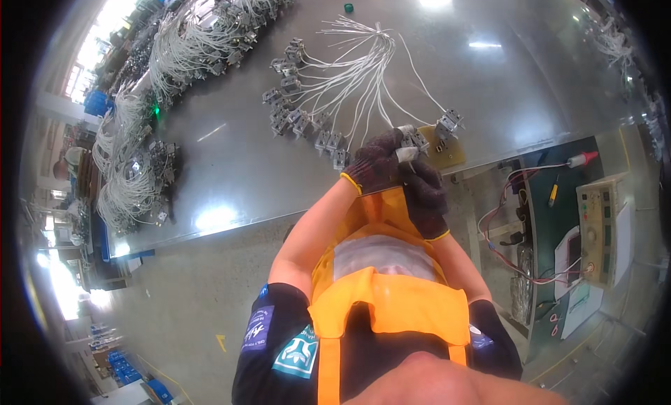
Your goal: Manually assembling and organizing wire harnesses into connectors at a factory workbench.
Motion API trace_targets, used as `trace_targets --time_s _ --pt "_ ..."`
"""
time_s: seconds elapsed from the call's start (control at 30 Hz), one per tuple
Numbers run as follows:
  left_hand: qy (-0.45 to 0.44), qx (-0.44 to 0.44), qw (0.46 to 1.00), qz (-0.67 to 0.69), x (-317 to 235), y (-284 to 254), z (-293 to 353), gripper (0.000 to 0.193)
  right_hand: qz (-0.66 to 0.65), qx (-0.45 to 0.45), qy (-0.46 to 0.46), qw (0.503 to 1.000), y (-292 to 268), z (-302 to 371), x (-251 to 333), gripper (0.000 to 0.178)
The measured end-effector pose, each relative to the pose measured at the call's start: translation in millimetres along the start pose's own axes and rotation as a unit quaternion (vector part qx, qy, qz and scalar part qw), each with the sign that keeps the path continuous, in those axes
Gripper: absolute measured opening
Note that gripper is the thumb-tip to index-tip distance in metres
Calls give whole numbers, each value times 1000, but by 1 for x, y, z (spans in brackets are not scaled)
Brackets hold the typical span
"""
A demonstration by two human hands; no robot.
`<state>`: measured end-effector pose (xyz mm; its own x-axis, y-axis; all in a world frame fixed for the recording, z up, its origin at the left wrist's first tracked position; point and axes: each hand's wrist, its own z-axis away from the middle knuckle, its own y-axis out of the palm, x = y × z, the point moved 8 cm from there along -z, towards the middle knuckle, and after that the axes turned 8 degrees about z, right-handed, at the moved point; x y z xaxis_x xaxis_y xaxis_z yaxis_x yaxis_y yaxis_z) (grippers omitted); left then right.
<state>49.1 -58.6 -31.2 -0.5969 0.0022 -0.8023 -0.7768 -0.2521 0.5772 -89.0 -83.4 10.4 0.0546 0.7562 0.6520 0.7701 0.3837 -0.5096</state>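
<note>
Both of my hands wear dark gloves with yellow cuffs and meet at the near edge of a grey metal table (489, 83). My left hand (377, 162) has its fingers closed at a small silver metal part (415, 138) with a white wire. My right hand (424, 190) is closed against the same part from the near side; the gloves hide some of the grip. A second, similar metal part (449, 124) rests by a tan board (449, 156) just right of them. White wires (377, 59) fan out from a gathered bundle to several more metal parts (281, 117) on the left.
Large heaps of wired metal parts (189, 55) cover the table's left side. A small green object (349, 8) lies at the far side. To the right, a lower green surface carries a bench instrument (597, 227), red and white leads (489, 244), a yellow-handled tool (553, 194) and scissors (555, 324).
</note>
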Motion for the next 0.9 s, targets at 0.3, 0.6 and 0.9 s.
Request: trace_targets --time_s 0.3,0.6,0.9 --pt "74 -23 986 -146 5 -10 -3 54 -159 -7 156 975 13 14 -25 26" --pt "157 -159 873 -433 -15 5 1 44 3 39 93 995 -11 -3 -19 15" --pt "215 -153 860 -436 -12 4 1 52 -698 64 400 591 81 50 -58 28"
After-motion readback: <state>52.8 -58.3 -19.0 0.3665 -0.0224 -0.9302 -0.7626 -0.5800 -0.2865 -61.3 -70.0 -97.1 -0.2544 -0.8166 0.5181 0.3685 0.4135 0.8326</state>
